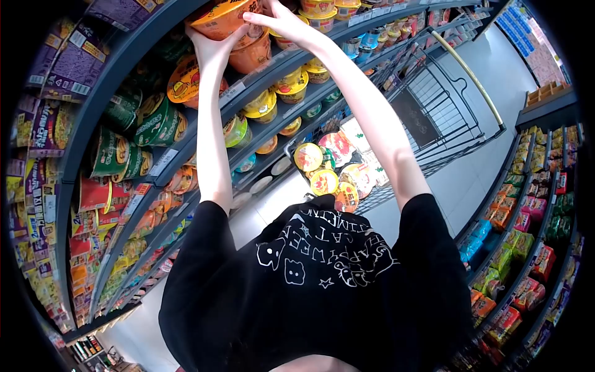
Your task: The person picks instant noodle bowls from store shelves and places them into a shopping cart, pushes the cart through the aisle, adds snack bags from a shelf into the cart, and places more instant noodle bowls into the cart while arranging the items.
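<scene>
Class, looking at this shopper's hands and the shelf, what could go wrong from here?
The orange bowl might slip, since its smooth, rounded side sits between the left hand and the right hand. Moving it could also knock the neighbouring bowl, which stands very close to it.

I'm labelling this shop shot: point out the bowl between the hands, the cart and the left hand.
Bowl point(218, 23): head view, its orange side.
Cart point(418, 115): head view, its dark panel.
Left hand point(214, 47): head view, back of hand.
</scene>
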Demonstrator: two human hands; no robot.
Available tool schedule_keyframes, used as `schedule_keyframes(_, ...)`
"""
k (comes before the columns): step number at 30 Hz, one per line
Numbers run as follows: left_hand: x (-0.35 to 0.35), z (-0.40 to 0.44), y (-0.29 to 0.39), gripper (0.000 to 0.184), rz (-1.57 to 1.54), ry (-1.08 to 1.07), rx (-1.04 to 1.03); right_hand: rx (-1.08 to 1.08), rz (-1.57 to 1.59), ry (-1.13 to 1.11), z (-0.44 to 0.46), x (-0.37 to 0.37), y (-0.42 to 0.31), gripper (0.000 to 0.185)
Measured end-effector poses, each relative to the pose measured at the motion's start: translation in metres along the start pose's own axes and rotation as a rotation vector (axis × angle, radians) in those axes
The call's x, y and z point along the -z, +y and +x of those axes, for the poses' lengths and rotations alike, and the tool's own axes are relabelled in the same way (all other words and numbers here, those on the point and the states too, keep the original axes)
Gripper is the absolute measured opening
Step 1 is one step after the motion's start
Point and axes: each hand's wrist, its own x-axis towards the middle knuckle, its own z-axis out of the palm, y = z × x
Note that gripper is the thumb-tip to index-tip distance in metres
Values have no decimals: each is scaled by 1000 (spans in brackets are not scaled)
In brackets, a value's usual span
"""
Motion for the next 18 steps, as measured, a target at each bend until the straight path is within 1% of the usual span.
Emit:
schedule_keyframes(1, 0, 6, -7, 101, 48, -36, -5, 11, 0, 0, 5, 2, 6, 75)
schedule_keyframes(2, -2, 10, -12, 100, -49, -69, -36, -14, 47, 11, 9, 3, 13, 74)
schedule_keyframes(3, -5, 10, -23, 98, -43, -65, -12, -37, 94, 22, 10, 7, 21, 73)
schedule_keyframes(4, -8, 8, -33, 98, -19, -43, -1, -123, -197, -98, 6, 16, 27, 79)
schedule_keyframes(5, -12, 9, -43, 97, 3, -22, 9, -161, -297, -30, 4, 14, 29, 84)
schedule_keyframes(8, -12, 5, -24, 97, -14, -51, 66, -131, -277, -32, -2, 14, 28, 86)
schedule_keyframes(9, -13, 4, -22, 97, -21, -66, 84, -136, -333, 19, -4, 15, 27, 85)
schedule_keyframes(11, -11, 0, -16, 97, -8, -61, 52, -88, -662, 238, -9, 22, 25, 80)
schedule_keyframes(12, -10, -4, -13, 96, 13, -46, 23, 12, -695, 402, -9, 29, 22, 76)
schedule_keyframes(13, -9, -12, -11, 96, 11, -51, 30, 80, -896, 497, -8, 40, 17, 75)
schedule_keyframes(15, -4, -34, -7, 92, 6, 92, 69, -16, -1078, 623, -5, 49, -15, 71)
schedule_keyframes(17, -5, -67, 13, 69, -27, 186, 13, 234, -1331, 657, 1, 69, -12, 68)
schedule_keyframes(18, -6, -86, 16, 63, -5, 170, -3, 181, -1445, 560, 2, 74, -19, 68)
